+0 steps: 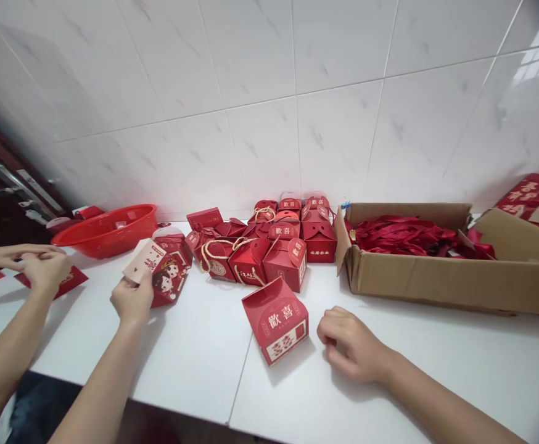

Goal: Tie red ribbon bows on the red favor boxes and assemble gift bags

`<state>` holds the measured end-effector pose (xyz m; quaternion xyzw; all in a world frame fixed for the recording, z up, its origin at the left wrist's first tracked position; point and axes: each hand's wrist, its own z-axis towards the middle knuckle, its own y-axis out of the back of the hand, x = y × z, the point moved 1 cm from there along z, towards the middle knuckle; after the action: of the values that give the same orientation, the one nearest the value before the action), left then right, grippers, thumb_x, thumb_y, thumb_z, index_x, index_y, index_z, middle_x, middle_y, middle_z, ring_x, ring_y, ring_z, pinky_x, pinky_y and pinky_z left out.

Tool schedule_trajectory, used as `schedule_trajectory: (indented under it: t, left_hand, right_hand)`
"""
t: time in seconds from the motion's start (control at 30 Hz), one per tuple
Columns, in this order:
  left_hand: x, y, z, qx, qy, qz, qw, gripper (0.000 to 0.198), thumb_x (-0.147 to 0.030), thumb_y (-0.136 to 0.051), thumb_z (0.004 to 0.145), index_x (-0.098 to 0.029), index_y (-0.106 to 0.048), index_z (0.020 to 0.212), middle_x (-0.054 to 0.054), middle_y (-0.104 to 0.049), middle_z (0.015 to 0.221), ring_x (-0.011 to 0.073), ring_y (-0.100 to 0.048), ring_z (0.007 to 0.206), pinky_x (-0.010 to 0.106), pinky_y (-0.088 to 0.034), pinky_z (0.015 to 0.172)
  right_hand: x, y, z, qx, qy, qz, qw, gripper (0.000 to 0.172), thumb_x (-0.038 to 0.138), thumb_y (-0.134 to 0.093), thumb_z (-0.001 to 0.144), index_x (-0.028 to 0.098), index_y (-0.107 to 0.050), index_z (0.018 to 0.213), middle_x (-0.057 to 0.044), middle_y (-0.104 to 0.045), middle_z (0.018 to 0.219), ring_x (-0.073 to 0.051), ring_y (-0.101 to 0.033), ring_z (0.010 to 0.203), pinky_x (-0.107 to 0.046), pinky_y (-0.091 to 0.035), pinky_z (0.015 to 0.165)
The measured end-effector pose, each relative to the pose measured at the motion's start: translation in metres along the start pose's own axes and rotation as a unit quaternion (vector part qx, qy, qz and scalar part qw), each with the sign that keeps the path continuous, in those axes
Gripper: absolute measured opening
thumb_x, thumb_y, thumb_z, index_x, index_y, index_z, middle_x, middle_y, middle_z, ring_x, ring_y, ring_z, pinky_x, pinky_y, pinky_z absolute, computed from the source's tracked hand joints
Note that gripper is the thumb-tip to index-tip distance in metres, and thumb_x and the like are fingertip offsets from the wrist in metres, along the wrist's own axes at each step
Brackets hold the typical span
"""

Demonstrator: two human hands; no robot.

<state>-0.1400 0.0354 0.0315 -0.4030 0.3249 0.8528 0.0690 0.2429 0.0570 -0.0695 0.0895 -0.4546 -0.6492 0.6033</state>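
Clearly, the person's two hands are well apart over the white desk (190, 357). The left hand (133, 299) is clamped on a red carton (170, 280) printed with cartoon figures, its thumb over the carton's cream flap (142, 259), with a red plastic basin (107, 234) behind it near the wall. The right hand (353, 348) rests on the desk with its fingers curled into a loose fist; whether anything lies inside I cannot tell. Just beside it, on its left and not touching it, a red gift box (276, 320) with gold lettering sits at an angle on the desk. Behind that box stands a close cluster of small red boxes (285, 262), a few with twisted cord handles (221, 253). On the right, an open cardboard box (436, 277) holds a heap of dark red ribbons (399, 234), and a larger red package (523, 194) shows partly behind it. At the far left, a co-worker's hands (42, 268) are close together at a flat red piece (73, 280)
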Motion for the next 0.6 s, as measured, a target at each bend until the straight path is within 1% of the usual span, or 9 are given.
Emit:
schedule_trajectory:
  t: [0.07, 0.17, 0.27, 0.33, 0.4, 0.47, 0.5, 0.53, 0.6]
  left_hand:
    - [0.000, 0.005, -0.002, -0.049, 0.019, -0.023, 0.998, 0.060, -0.050, -0.048, 0.078, -0.004, -0.050, 0.117, 0.012, -0.060, 0.121, 0.0417, -0.043, 0.122, 0.056, -0.039, 0.098]
    - [-0.022, 0.011, -0.011, -0.062, -0.007, -0.085, 0.994, 0.064, -0.052, -0.053, 0.077, -0.008, -0.046, 0.124, 0.006, -0.049, 0.137, 0.0334, -0.046, 0.123, 0.045, -0.041, 0.103]
    - [-0.063, 0.021, -0.027, -0.026, -0.050, -0.143, 0.988, 0.058, -0.051, -0.053, 0.078, -0.017, -0.049, 0.124, -0.001, -0.055, 0.132, 0.0283, -0.052, 0.119, 0.042, -0.048, 0.100]
    - [-0.093, 0.028, -0.043, 0.055, -0.062, -0.196, 0.977, 0.063, -0.053, -0.058, 0.073, -0.021, -0.050, 0.126, 0.000, -0.061, 0.123, 0.0327, -0.054, 0.116, 0.048, -0.052, 0.093]
    - [-0.119, 0.034, -0.064, 0.103, -0.065, -0.219, 0.968, 0.060, -0.054, -0.062, 0.069, -0.024, -0.056, 0.121, 0.000, -0.068, 0.112, 0.0350, -0.057, 0.111, 0.051, -0.056, 0.086]
    - [-0.140, 0.032, -0.087, 0.163, -0.048, -0.244, 0.955, 0.047, -0.047, -0.068, 0.067, -0.025, -0.065, 0.108, -0.001, -0.072, 0.096, 0.0339, -0.065, 0.096, 0.051, -0.059, 0.076]
    - [-0.149, 0.026, -0.099, 0.242, -0.048, -0.256, 0.935, 0.040, -0.044, -0.069, 0.067, -0.026, -0.068, 0.102, 0.000, -0.073, 0.089, 0.0326, -0.067, 0.088, 0.049, -0.061, 0.070]
    - [-0.157, 0.016, -0.110, 0.342, -0.059, -0.265, 0.900, 0.036, -0.041, -0.070, 0.068, -0.025, -0.069, 0.099, 0.000, -0.073, 0.085, 0.0312, -0.068, 0.082, 0.047, -0.061, 0.066]
    - [-0.171, -0.010, -0.130, 0.524, -0.102, -0.265, 0.803, 0.029, -0.037, -0.066, 0.074, -0.024, -0.069, 0.100, 0.002, -0.073, 0.087, 0.0274, -0.069, 0.077, 0.043, -0.061, 0.066]
  right_hand:
    - [0.006, -0.004, 0.001, 0.038, 0.021, 0.006, 0.999, 0.013, 0.013, -0.040, 0.065, 0.019, -0.048, 0.073, 0.000, -0.053, 0.063, -0.015, -0.045, 0.061, -0.030, -0.036, 0.061]
    - [0.013, -0.008, 0.003, 0.094, 0.029, 0.021, 0.995, 0.034, 0.019, -0.044, 0.074, 0.019, -0.053, 0.107, -0.005, -0.063, 0.090, -0.018, -0.056, 0.081, -0.034, -0.040, 0.074]
    - [0.016, -0.011, 0.003, 0.128, 0.036, 0.025, 0.991, 0.053, 0.025, -0.049, 0.080, 0.019, -0.040, 0.132, -0.009, -0.058, 0.119, -0.021, -0.054, 0.107, -0.038, -0.039, 0.090]
    - [0.014, -0.011, 0.003, 0.119, 0.041, 0.007, 0.992, 0.046, 0.025, -0.049, 0.083, 0.020, -0.044, 0.129, -0.008, -0.059, 0.119, -0.020, -0.054, 0.107, -0.037, -0.039, 0.090]
    - [0.011, -0.005, 0.006, 0.057, 0.047, -0.015, 0.997, 0.028, 0.021, -0.046, 0.087, 0.020, -0.056, 0.112, -0.007, -0.065, 0.104, -0.018, -0.058, 0.096, -0.034, -0.042, 0.084]
    - [0.006, 0.012, 0.013, -0.068, 0.039, -0.026, 0.997, 0.017, 0.018, -0.043, 0.088, 0.019, -0.060, 0.088, -0.005, -0.065, 0.082, -0.016, -0.059, 0.078, -0.031, -0.044, 0.071]
    - [0.004, 0.026, 0.018, -0.150, 0.027, -0.025, 0.988, 0.018, 0.019, -0.044, 0.088, 0.018, -0.058, 0.077, -0.004, -0.062, 0.072, -0.015, -0.056, 0.069, -0.028, -0.044, 0.064]
    - [0.001, 0.044, 0.024, -0.233, -0.015, -0.021, 0.972, 0.022, 0.022, -0.046, 0.088, 0.018, -0.054, 0.068, -0.002, -0.057, 0.064, -0.014, -0.053, 0.061, -0.027, -0.042, 0.059]
    - [-0.002, 0.085, 0.034, -0.327, -0.074, -0.042, 0.941, 0.032, 0.024, -0.043, 0.091, 0.019, -0.044, 0.059, 0.001, -0.045, 0.054, -0.011, -0.042, 0.051, -0.025, -0.035, 0.050]
